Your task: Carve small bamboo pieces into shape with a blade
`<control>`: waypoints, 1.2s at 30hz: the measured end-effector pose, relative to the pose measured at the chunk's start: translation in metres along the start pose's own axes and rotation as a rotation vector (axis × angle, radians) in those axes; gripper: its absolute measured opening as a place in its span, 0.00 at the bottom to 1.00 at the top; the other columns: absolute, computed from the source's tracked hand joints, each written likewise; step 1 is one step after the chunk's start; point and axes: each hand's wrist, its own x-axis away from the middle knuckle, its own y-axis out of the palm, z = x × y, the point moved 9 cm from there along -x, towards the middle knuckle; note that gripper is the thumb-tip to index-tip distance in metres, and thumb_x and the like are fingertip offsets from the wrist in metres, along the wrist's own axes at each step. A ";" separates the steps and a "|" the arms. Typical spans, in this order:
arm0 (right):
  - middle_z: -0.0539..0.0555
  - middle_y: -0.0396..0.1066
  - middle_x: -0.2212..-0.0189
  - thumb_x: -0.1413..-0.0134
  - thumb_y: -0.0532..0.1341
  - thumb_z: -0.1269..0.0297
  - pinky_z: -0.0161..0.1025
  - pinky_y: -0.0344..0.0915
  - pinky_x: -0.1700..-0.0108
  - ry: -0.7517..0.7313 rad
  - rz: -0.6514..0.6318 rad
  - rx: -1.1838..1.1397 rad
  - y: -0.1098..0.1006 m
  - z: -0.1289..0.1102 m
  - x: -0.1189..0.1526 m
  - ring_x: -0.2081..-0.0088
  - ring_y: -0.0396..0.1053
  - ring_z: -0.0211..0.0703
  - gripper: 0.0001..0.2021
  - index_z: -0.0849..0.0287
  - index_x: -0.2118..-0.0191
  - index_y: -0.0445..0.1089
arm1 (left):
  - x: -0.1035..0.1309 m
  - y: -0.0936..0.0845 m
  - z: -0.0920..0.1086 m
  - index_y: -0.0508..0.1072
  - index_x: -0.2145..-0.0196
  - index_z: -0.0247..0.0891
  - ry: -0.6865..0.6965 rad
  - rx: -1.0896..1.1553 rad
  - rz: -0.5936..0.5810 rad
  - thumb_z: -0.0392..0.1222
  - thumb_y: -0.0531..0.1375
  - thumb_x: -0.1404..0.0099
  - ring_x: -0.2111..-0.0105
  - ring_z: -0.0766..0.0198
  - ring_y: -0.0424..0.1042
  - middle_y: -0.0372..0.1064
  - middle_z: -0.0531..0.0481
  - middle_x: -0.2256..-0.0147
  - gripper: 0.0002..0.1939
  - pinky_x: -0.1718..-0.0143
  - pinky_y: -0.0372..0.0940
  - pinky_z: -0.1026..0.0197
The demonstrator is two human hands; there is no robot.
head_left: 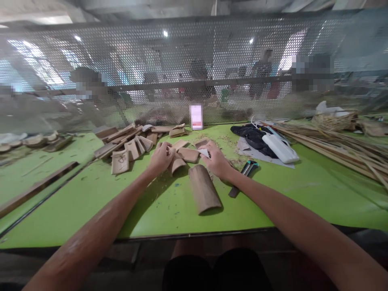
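Note:
My left hand (161,158) has its fingers closed on a curved bamboo piece (177,163) at the middle of the green table. To the right, my right hand (216,161) pinches a small pale flat piece (204,152). Between the hands lie flat bamboo pieces (188,154). A larger half-round bamboo piece (204,190) rests, curved side up, nearer the table's front edge. Just right of my right wrist is a cutter knife (245,176) with a teal and black handle.
Cut bamboo pieces (120,161) are heaped at the left. A black cloth (253,138) and a white power bank-like object (280,148) lie at the right, before long bamboo strips (333,145). A lit phone (196,117) stands against the perforated screen (169,97); people are behind it.

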 end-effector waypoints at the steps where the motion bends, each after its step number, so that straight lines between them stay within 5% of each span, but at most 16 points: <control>1: 0.60 0.68 0.55 0.37 0.56 0.66 0.48 0.67 0.49 -0.001 0.005 -0.003 0.000 0.000 0.000 0.54 0.69 0.50 0.12 0.60 0.52 0.72 | 0.001 -0.002 0.004 0.71 0.55 0.39 0.005 -0.009 -0.016 0.53 0.56 0.30 0.56 0.49 0.71 0.67 0.39 0.55 0.16 0.51 0.67 0.46; 6: 0.60 0.67 0.55 0.36 0.56 0.66 0.47 0.66 0.51 0.030 -0.012 -0.005 0.001 0.002 0.000 0.55 0.68 0.49 0.13 0.61 0.51 0.72 | 0.013 -0.001 0.026 0.65 0.37 0.40 0.066 -0.114 -0.334 0.72 0.52 0.34 0.44 0.37 0.68 0.62 0.33 0.43 0.40 0.44 0.65 0.38; 11: 0.59 0.66 0.55 0.37 0.57 0.67 0.46 0.64 0.50 0.019 -0.028 0.005 0.003 0.002 0.001 0.55 0.67 0.48 0.12 0.63 0.51 0.72 | 0.028 0.009 0.032 0.51 0.28 0.45 0.113 -0.231 -0.552 0.77 0.57 0.42 0.42 0.32 0.66 0.57 0.30 0.37 0.54 0.42 0.62 0.34; 14: 0.58 0.65 0.56 0.38 0.57 0.67 0.44 0.64 0.52 0.024 -0.029 -0.009 0.004 0.003 0.001 0.57 0.66 0.46 0.12 0.62 0.52 0.72 | 0.022 0.004 0.028 0.54 0.30 0.41 0.047 -0.231 -0.472 0.72 0.59 0.40 0.47 0.37 0.70 0.60 0.30 0.41 0.50 0.47 0.66 0.38; 17: 0.57 0.66 0.57 0.37 0.58 0.66 0.44 0.63 0.52 0.032 -0.032 -0.018 0.003 0.002 0.001 0.57 0.66 0.46 0.12 0.62 0.51 0.72 | 0.011 -0.014 0.027 0.61 0.34 0.40 -0.024 -0.161 -0.270 0.65 0.58 0.36 0.51 0.43 0.72 0.63 0.34 0.45 0.40 0.49 0.68 0.43; 22: 0.57 0.66 0.57 0.37 0.57 0.67 0.43 0.62 0.53 0.047 -0.046 -0.006 0.003 0.002 0.001 0.59 0.66 0.46 0.12 0.62 0.51 0.72 | 0.008 -0.029 0.025 0.69 0.41 0.39 -0.076 -0.030 -0.044 0.64 0.56 0.34 0.43 0.43 0.66 0.67 0.38 0.52 0.33 0.44 0.66 0.46; 30: 0.58 0.66 0.57 0.37 0.57 0.68 0.45 0.63 0.51 0.025 -0.035 -0.015 0.005 0.002 0.001 0.57 0.67 0.47 0.11 0.63 0.51 0.72 | 0.017 0.010 0.031 0.73 0.51 0.39 0.000 -0.186 -0.191 0.66 0.54 0.32 0.43 0.41 0.67 0.61 0.35 0.46 0.28 0.44 0.65 0.43; 36: 0.58 0.66 0.57 0.36 0.57 0.68 0.43 0.63 0.56 0.075 -0.074 0.001 0.007 0.002 0.002 0.61 0.66 0.45 0.12 0.64 0.50 0.72 | 0.013 0.003 0.033 0.75 0.57 0.39 0.048 -0.156 -0.169 0.65 0.50 0.29 0.51 0.47 0.71 0.67 0.39 0.51 0.27 0.47 0.68 0.45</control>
